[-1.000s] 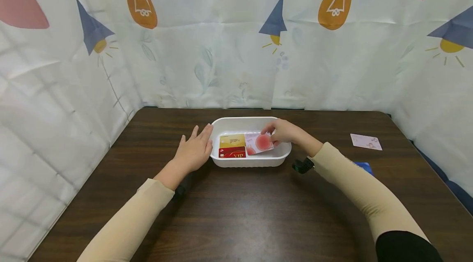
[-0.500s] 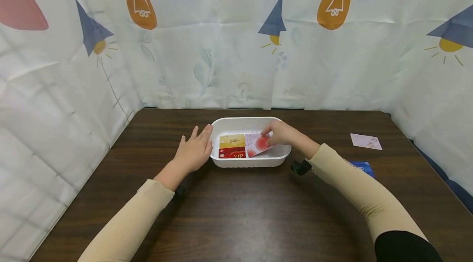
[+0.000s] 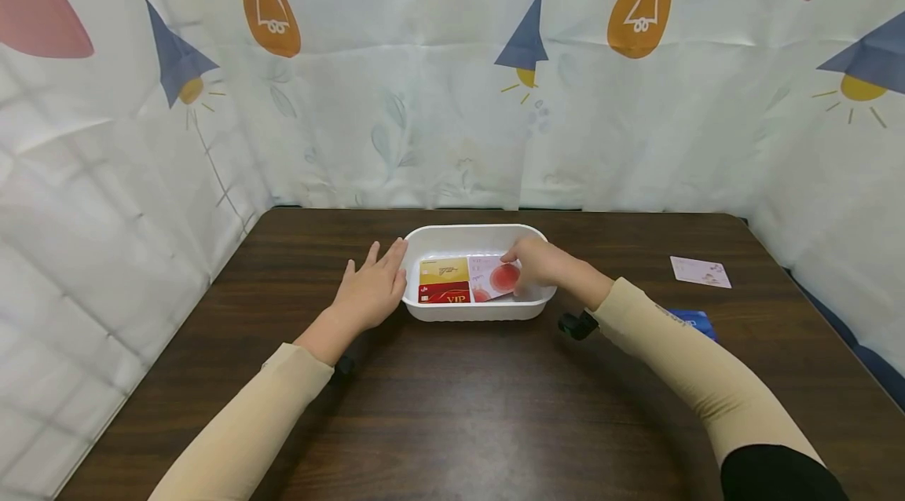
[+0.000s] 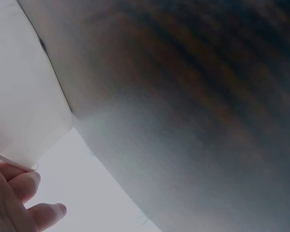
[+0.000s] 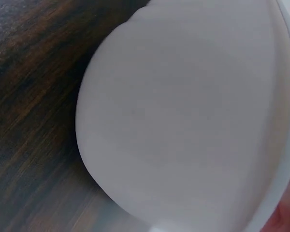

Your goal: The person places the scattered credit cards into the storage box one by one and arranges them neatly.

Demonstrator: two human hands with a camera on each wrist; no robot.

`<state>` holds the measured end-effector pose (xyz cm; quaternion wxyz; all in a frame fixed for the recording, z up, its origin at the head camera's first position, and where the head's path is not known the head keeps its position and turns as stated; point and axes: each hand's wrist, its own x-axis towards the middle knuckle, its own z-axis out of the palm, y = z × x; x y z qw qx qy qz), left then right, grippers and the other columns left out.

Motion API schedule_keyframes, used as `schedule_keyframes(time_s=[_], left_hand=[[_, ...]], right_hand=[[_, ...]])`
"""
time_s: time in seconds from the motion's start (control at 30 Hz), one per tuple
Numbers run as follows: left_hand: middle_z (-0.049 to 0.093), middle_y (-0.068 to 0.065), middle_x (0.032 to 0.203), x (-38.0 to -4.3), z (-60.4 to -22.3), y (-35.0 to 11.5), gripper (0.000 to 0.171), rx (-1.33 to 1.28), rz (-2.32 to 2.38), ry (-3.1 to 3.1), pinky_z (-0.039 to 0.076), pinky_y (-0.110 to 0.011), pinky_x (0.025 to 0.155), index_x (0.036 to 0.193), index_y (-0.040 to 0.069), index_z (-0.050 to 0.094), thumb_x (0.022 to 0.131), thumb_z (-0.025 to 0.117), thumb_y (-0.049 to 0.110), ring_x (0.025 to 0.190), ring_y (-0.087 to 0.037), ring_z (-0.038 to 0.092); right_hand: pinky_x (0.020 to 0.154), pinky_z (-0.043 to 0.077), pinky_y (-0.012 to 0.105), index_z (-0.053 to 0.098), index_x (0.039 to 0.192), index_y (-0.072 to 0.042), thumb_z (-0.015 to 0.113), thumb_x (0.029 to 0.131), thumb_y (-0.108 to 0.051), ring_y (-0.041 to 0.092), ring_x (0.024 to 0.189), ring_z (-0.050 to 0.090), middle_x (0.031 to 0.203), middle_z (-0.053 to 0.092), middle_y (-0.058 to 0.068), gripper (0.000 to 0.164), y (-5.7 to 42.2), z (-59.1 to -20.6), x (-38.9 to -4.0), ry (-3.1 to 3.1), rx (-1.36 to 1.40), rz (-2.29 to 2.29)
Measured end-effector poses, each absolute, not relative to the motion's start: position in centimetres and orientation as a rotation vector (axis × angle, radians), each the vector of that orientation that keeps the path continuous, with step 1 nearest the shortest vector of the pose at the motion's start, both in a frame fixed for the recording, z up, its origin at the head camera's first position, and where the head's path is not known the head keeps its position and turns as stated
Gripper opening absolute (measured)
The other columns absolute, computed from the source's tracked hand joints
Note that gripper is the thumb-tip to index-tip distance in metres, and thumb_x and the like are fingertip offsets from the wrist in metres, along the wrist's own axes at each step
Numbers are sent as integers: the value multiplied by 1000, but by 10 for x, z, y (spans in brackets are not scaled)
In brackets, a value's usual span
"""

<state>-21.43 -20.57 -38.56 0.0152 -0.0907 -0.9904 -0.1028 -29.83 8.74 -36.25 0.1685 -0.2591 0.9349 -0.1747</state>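
Note:
A white oval-cornered plastic basket stands near the far side of the table. Inside lie a gold card, a red VIP card and a pink card with a red circle. My left hand rests with spread, straight fingers against the basket's left end; its fingertips show at the rim in the left wrist view. My right hand is inside the right end, at the pink card's right edge, its lower fingers blurred. The basket wall hides most of it in the right wrist view.
A pale pink card lies on the dark wooden table at the right. Nearer, a blue card is partly covered by the right sleeve. A patterned white curtain hangs behind the table.
The pink card, tilted in my right fingers earlier, now lies flatter beside the gold and red cards. My right hand has shifted slightly down and right. The left hand stays in place.

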Motion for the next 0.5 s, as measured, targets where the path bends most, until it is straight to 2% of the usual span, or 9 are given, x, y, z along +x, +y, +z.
schedule_keyframes(time_s=[0.27,0.5], left_hand=[[28,-10,167,-214,-386,-205,60,-286,-321,-3081,17,-73,114,164,8,25,109,38,30,153,-42,18],[27,-10,167,-213,-385,-205,60,-289,-328,-3084,17,-73,114,164,9,25,109,38,30,153,-42,18]], right_hand=[[78,49,33,76,120,-2,87,79,-10,23,87,53,99,62,10,43,83,-364,-291,2662,-824,-277],[76,52,31,78,105,-4,84,81,-9,22,84,55,94,66,7,25,81,-367,-288,2657,-847,-193]])
